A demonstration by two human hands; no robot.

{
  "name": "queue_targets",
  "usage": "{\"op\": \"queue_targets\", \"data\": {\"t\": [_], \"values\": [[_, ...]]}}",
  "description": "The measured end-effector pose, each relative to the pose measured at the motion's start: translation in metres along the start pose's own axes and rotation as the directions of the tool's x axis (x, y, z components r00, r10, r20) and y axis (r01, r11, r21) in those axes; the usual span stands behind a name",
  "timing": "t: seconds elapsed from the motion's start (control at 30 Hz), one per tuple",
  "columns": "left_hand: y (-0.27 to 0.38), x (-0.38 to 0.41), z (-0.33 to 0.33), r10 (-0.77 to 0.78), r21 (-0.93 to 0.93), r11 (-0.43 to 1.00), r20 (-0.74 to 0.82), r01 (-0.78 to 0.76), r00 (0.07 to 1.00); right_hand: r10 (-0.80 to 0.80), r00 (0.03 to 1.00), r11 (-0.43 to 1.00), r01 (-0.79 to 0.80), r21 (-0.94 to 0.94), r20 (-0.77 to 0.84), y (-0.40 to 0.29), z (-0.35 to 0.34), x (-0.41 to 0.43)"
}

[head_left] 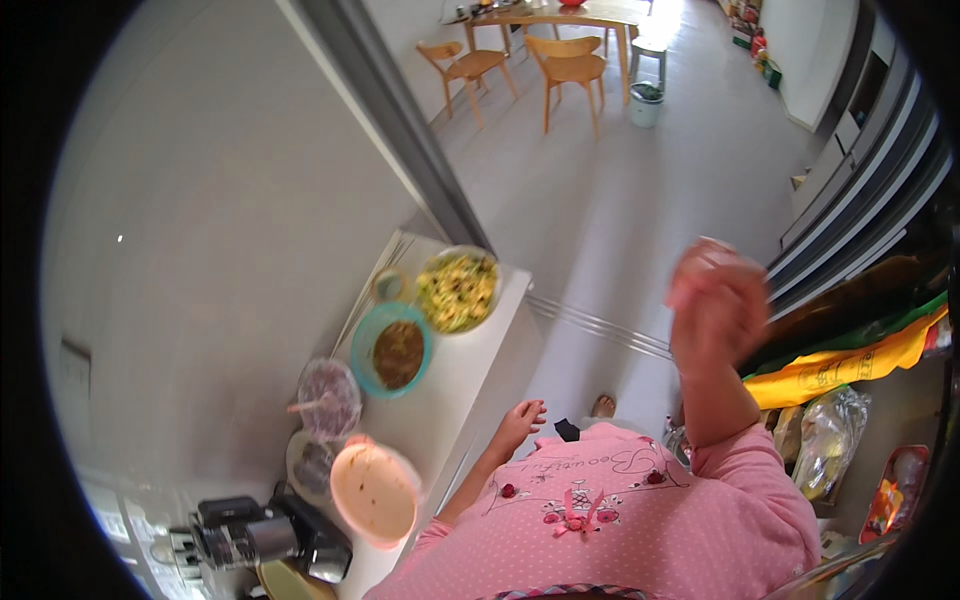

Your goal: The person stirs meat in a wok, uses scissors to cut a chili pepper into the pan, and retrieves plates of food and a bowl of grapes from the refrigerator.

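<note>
My right hand [720, 300] is raised over the floor at the right, blurred; whether its fingers hold anything cannot be told. Low beside the white counter [469, 356], my left hand [523, 424] has loosely curled fingers and holds nothing visible. On the counter stands a bowl of yellow and green food [457, 292]. Touching or very near it is a turquoise bowl [391, 350] with brown contents. Closer to me are a clear bowl with purplish contents [328, 399] and a pink plastic basin [375, 495] with brown residue.
A black and clear kitchen appliance [274, 534] stands at the counter's near end. Grey sliding door tracks [600, 326] cross the floor. Wooden chairs [566, 67], a table [551, 13] and a small bin [646, 109] are beyond. At right are shelves with plastic bags [829, 435].
</note>
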State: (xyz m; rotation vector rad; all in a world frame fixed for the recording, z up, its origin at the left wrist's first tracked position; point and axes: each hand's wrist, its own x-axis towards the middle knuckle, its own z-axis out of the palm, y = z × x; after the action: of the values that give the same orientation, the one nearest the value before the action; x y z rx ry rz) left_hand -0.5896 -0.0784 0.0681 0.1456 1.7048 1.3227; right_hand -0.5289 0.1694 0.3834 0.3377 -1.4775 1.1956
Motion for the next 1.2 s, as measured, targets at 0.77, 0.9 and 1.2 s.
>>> {"op": "queue_targets", "data": {"t": [0.77,0.9,1.2], "values": [[0.334,0.506,0.193,-0.008,0.200,0.974,0.511,-0.110,0.860,-0.478,0.876,0.811,0.412,-0.416,-0.065,0.279,-0.196,0.272],[0.387,0.574,0.233,-0.042,0.247,0.964,0.507,-0.099,0.861,-0.428,0.903,0.535,0.231,-0.812,-0.025,0.350,-0.282,0.287],[0.468,0.697,0.382,-0.216,0.474,0.863,0.658,-0.174,0.721,-0.250,0.811,0.461,-0.380,-0.802,-0.529,0.428,-0.571,0.283]]}}
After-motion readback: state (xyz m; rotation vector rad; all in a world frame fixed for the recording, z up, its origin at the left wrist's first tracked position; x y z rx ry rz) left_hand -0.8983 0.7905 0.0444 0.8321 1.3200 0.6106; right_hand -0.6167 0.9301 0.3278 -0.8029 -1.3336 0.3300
